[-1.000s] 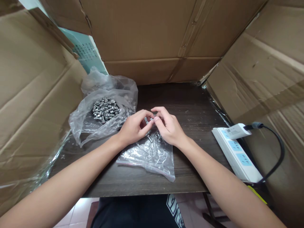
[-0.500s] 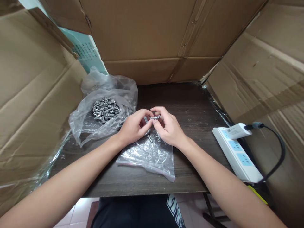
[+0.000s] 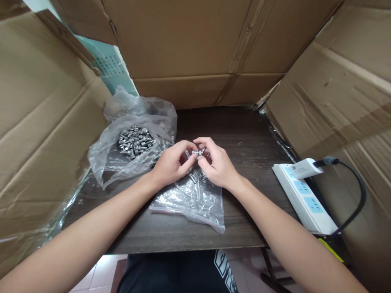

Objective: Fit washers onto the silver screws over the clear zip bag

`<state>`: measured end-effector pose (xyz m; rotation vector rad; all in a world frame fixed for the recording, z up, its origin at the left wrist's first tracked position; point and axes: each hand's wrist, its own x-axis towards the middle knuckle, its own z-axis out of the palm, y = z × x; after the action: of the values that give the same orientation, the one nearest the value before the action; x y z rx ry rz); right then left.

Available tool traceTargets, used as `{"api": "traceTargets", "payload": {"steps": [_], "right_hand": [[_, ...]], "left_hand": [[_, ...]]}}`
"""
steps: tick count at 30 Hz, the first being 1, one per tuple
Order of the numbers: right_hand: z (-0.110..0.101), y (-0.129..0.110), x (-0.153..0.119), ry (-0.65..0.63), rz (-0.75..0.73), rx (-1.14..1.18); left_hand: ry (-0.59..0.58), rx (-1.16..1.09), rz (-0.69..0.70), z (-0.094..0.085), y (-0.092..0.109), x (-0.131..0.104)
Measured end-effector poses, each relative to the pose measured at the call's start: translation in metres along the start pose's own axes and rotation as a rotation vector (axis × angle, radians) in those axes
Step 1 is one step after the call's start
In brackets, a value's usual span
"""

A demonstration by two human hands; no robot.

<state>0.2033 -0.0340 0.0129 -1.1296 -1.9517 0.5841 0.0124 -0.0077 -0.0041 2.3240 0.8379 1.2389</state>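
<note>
Between the fingertips of both hands is a small silver bolt [image 3: 195,152] with a nut or washer on it, lying nearly level. My left hand [image 3: 176,162] is closed on its left end. From the right, my right hand [image 3: 215,162] pinches around the nut end. Below them a clear zip bag [image 3: 195,203] lies flat, with a loose bolt [image 3: 192,178] and a few small nuts [image 3: 202,174] on it, partly hidden by my right hand. To the left, an open plastic bag [image 3: 106,156] holds a pile of silver bolts [image 3: 136,141].
A white power strip [image 3: 305,199] with a plugged-in white adapter [image 3: 304,168] and black cable [image 3: 363,187] lies at the right. Cardboard walls [image 3: 189,40] enclose the dark wooden table [image 3: 146,238] at the back and both sides.
The fingertips of my right hand have parted slightly around the bolt, and its nut part shows more clearly. Both hands stay in nearly the same place.
</note>
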Motion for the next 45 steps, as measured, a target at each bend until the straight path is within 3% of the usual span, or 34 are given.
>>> {"api": "traceTargets", "payload": {"steps": [3,9,31,36,45], "right_hand": [[-0.0002,-0.0018,0.0001,-0.039,0.021,0.008],[0.0002,-0.0015,0.0006,0.047,-0.01,0.036],[-0.0002,0.0,0.0002,-0.023,0.018,0.015],[-0.0004,-0.0018,0.0002,0.035,-0.016,0.024],[-0.0007,-0.0021,-0.0002,0.02,0.004,0.042]], "left_hand": [[0.014,0.006,-0.021,0.0003,-0.0004,0.0001],[0.004,-0.005,0.007,-0.0002,0.0009,0.0007],[0.0,0.0,-0.02,-0.0005,0.0006,0.0002],[-0.009,-0.009,-0.031,-0.001,0.0021,0.0007],[-0.007,-0.015,-0.018,-0.0009,0.0022,0.0006]]}}
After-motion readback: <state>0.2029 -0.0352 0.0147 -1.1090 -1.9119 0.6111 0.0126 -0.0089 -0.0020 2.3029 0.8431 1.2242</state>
